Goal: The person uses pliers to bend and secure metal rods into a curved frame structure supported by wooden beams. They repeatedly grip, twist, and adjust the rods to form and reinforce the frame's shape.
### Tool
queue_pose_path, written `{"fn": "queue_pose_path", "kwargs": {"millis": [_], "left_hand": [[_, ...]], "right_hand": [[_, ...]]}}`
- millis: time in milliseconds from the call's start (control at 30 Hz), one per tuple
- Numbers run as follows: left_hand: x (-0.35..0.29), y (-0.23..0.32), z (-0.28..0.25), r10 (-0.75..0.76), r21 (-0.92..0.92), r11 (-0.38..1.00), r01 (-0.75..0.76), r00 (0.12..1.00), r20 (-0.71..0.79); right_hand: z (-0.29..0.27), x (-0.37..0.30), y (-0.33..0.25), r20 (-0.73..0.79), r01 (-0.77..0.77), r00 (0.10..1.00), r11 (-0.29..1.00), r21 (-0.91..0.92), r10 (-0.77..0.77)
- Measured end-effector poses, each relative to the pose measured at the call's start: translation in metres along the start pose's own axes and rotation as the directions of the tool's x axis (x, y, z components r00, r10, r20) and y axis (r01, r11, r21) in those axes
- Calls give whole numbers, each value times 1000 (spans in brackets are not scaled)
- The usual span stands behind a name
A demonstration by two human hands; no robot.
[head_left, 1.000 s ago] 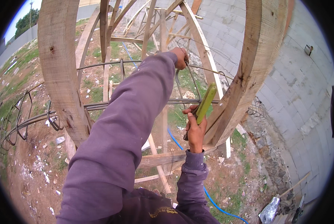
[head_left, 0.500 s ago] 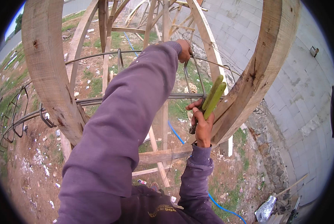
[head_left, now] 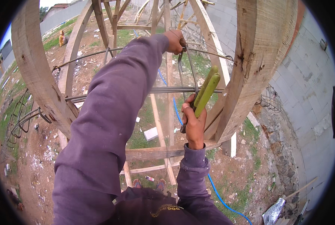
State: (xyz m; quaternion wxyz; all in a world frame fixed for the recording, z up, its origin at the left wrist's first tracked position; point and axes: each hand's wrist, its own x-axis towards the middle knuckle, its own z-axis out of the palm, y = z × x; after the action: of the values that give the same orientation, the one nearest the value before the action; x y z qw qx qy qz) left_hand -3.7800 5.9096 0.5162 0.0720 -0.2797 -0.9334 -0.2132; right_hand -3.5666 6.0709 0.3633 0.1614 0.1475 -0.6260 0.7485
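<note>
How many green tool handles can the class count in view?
2: the left handle and the right handle, side by side, sticking up from the right hand. No others show.

Soil ground (head_left: pixel 27 182) with grass patches (head_left: pixel 251 131), blue hose (head_left: pixel 223 201) lengthwise, white block (head_left: pixel 151 134) near middle, broken stones (head_left: pixel 278 157) along right edge, silver sheet (head_left: pixel 273 211) at near right corner

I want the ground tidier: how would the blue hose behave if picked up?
The blue hose would probably flex, since it lies curved. It looks thin, so may feel light. Seemingly continuing beyond the wooden crossbar, it might drag.
</note>
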Motion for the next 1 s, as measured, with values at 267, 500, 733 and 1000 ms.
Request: {"fn": "queue_pose_path", "kwargs": {"millis": [267, 500, 733, 1000], "left_hand": [[0, 7, 3, -88, 12, 996, 88, 995, -38], [8, -2, 5, -48, 35, 998, 48, 999, -18], [19, -12, 10, 2, 35, 999, 1, 997, -73], [23, -7, 12, 63, 194, 981, -28, 983, -174]], "right_hand": [[2, -11, -14, -40, 174, 977, 886, -430, -211], [19, -45, -94, 101, -95, 983, 891, -445, 155], [51, 37, -131, 102, 30, 995, 906, -422, 14], [62, 17, -140, 174, 189, 980, 188, -964, -94]]}}
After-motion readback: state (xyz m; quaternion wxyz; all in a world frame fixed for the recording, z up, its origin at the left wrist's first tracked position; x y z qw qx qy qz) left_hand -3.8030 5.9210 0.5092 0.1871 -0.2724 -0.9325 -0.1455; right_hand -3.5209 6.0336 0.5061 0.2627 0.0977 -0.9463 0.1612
